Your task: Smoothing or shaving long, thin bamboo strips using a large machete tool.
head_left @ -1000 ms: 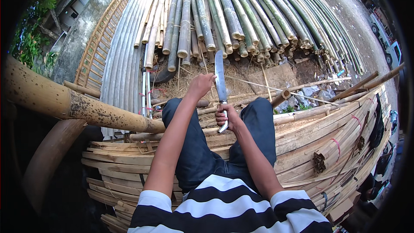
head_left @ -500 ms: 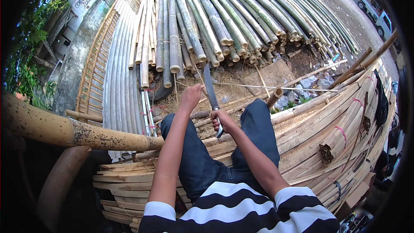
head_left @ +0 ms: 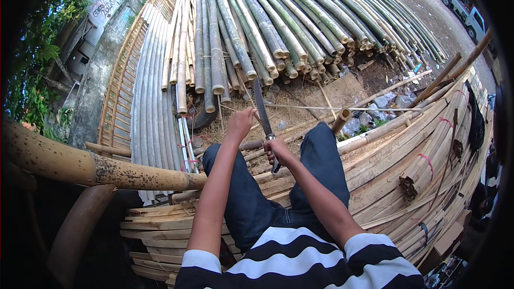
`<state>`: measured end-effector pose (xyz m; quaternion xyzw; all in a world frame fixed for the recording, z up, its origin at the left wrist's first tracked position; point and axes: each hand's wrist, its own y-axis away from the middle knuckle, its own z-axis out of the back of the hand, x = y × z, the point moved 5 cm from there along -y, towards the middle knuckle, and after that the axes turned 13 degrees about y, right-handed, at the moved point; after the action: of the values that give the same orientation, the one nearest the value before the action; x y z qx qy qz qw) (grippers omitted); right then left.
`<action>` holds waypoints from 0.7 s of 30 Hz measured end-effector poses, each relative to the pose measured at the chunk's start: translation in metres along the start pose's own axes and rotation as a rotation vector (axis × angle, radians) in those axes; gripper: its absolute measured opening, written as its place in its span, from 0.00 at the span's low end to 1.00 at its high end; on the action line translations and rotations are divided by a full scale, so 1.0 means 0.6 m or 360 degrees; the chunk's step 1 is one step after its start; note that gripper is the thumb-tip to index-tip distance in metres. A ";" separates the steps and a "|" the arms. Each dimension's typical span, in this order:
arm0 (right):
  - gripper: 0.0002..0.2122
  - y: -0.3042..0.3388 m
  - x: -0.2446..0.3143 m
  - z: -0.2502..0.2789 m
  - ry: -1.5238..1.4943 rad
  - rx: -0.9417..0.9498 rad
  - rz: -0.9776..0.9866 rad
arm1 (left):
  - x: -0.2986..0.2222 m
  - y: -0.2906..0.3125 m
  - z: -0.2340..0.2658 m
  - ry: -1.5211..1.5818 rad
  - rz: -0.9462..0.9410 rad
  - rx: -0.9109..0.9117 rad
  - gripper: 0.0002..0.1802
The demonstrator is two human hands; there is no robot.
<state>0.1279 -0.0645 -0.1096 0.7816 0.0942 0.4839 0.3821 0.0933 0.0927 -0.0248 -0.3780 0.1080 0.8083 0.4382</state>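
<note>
My right hand (head_left: 279, 152) is wrapped round the handle of a machete (head_left: 261, 106). Its long dark blade points away from me and slightly left, between my knees. Just left of the blade, my left hand (head_left: 240, 124) is closed, its fingertips pinching a thin bamboo strip close to the blade. Part of that strip is hidden by the fingers. Another long, pale strip (head_left: 342, 108) stretches from near the blade toward the right.
A big stack of bamboo poles (head_left: 257, 27) lies ahead, cut ends toward me. Split bamboo slats (head_left: 385, 176) spread beneath and to my right. A thick bamboo pole (head_left: 134, 174) crosses at left, near grey corrugated sheets (head_left: 152, 101). Plastic litter (head_left: 383, 100) lies ahead right.
Both hands and the machete have shifted slightly right and down in the picture. The grips look the same.
</note>
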 end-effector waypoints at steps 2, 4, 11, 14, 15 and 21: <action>0.06 0.004 0.011 -0.016 0.0002 0.0047 -0.0073 | 0.006 0.007 0.012 0.0031 0.0036 -0.0008 0.17; 0.06 0.030 0.021 -0.019 0.0054 0.0062 0.0088 | 0.008 0.007 0.007 -0.0032 0.0071 -0.0027 0.18; 0.07 0.007 0.008 -0.034 0.0023 0.0070 0.0029 | 0.020 0.010 0.022 -0.0058 0.0106 -0.0043 0.18; 0.06 -0.004 0.000 -0.021 0.0077 0.0011 0.0117 | 0.011 0.001 0.012 -0.0030 0.0084 -0.0059 0.18; 0.05 -0.025 -0.006 -0.004 0.0022 0.0023 0.0047 | 0.002 -0.003 0.007 -0.0038 0.0090 -0.0021 0.18; 0.06 -0.009 -0.038 -0.022 0.0010 0.0048 -0.0064 | 0.022 0.016 0.014 -0.0052 0.0039 -0.0067 0.18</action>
<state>0.1065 -0.0659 -0.1255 0.7838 0.1185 0.4770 0.3795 0.0769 0.0994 -0.0299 -0.3724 0.0883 0.8219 0.4219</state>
